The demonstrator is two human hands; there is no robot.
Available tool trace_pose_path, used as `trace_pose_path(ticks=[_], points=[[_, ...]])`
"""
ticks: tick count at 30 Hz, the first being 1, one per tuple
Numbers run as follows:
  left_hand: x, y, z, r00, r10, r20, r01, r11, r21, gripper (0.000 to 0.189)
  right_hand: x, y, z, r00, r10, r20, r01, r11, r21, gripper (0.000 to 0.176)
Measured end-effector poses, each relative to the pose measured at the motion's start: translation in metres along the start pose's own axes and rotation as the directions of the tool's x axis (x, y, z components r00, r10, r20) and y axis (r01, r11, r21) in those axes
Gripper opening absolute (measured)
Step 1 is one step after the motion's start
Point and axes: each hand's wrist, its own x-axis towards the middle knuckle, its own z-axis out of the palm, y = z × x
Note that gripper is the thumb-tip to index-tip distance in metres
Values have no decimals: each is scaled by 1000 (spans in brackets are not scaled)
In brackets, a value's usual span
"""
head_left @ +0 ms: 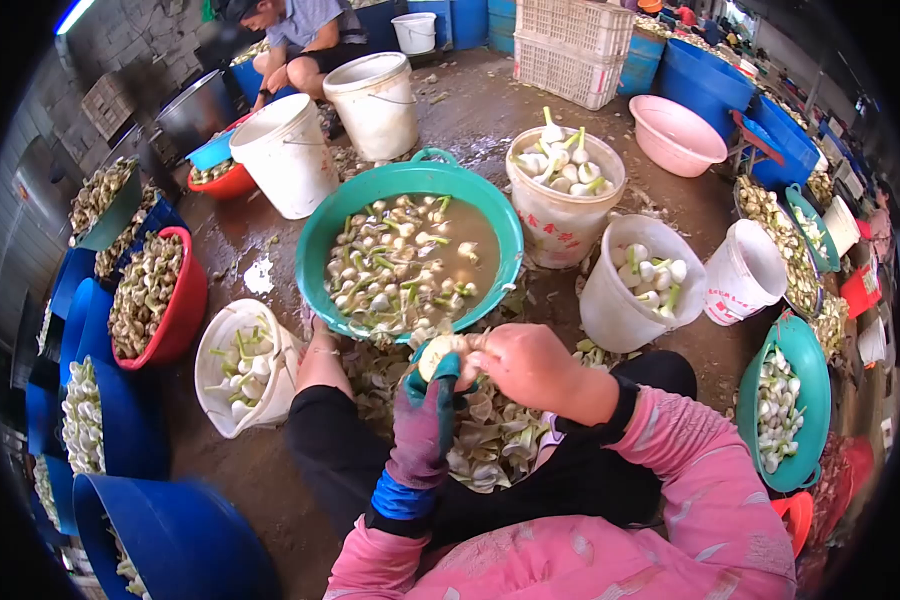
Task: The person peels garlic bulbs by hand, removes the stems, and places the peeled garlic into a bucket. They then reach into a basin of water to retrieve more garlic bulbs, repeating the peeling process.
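Garlic bulb point(436, 357) sat in the gloved left hand point(432, 395), with the right hand point(530, 366) against its side

The garlic bulb was pale and rounded, up at the fingertips of the left hand, whose fingers were curled closed around it; part of that grasp was hidden. The bare right hand was closed almost to a fist, its fingertips at the bulb's right side; exactly what they pinched was too small to tell.

Just beyond both hands stood a large green basin point(513, 255) of murky water, with many bulbs, some with green stems, in it. Below the hands, between the legs, lay a heap of peelings point(495, 440). To the left of the left hand stood a white bucket point(210, 375) holding stemmed bulbs, and farther left a red basin point(198, 290) piled with brownish bulbs. To the right of the right hand stood another bucket point(615, 325) partly filled with pale bulbs; beyond it, a fuller pail point(560, 225) had bulbs heaped to its rim. Well beyond the left hand, another person point(315, 30) sat bent forward behind white buckets.
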Motion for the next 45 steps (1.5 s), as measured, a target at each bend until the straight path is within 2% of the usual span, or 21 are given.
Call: trace_pose_path(ticks=[6,9,11,12,15,17,19,21,23,25,27,29,31,33,35,37,39,40,41,43,45], points=[[4,-18,2,978,197,-68,-185,970,155,24,-4,7,7,980,151,131,-146,988,-49,12],[10,-16,-2,999,26,-44,-22,995,93,25,3,23,1,984,142,110,-138,990,-40,15],[22,-12,-28,938,-60,342,111,985,-132,39,7,48,3,948,314,53,-315,949,20,21],[24,-17,-34,926,-103,364,219,931,-293,44,5,73,6,959,276,61,-262,949,-173,24],[34,-27,-56,882,-72,467,403,629,-664,49,13,94,-1,564,605,563,-590,771,-239,26],[37,-28,-56,899,-115,422,413,545,-730,48,21,60,-1,657,586,473,-753,531,389,25],[38,-35,-55,905,-97,415,405,503,-764,48,19,56,4,728,490,479,-685,545,484,23],[39,-32,-51,893,-212,397,449,482,-752,49,18,63,6,820,292,492,-518,744,422,23],[41,-25,-47,838,-105,535,512,492,-705,52,17,65,2,802,289,522,-530,748,401,23],[36,-14,-36,915,-224,336,400,615,-680,56,17,60,-2,750,369,548,-638,623,453,23],[38,-14,-39,965,-149,214,226,886,-404,49,15,61,1,832,356,425,-530,735,423,21],[35,-17,-41,982,-57,178,55,998,17,50,9,57,2,953,102,284,-205,910,360,18],[30,-13,-40,960,-84,266,89,996,-6,48,5,50,4,959,95,268,-210,871,444,14],[27,-12,-37,925,-107,365,122,992,-18,47,-1,53,13,1000,-25,5,23,983,182,11],[21,-24,-38,898,-177,402,72,962,265,29,-3,62,21,998,41,-41,-38,997,61,9],[20,-38,-42,877,-146,458,24,965,262,30,-9,82,35,959,280,-35,-280,930,-239,9],[14,-16,-22,856,-77,512,187,968,-167,32,-14,99,40,895,420,148,-370,887,-277,17],[9,-14,-18,949,23,314,-31,999,21,34,-11,94,38,836,414,359,-390,910,-140,21],[13,-21,-22,980,-62,189,73,996,-49,36,-4,88,31,750,364,552,-428,904,-14,25],[24,-24,-31,980,47,191,-58,997,53,38,5,57,15,484,439,757,-869,142,474,35],[29,-35,-30,970,33,242,-14,997,-77,38,7,31,-6,511,178,841,-859,117,498,41]])
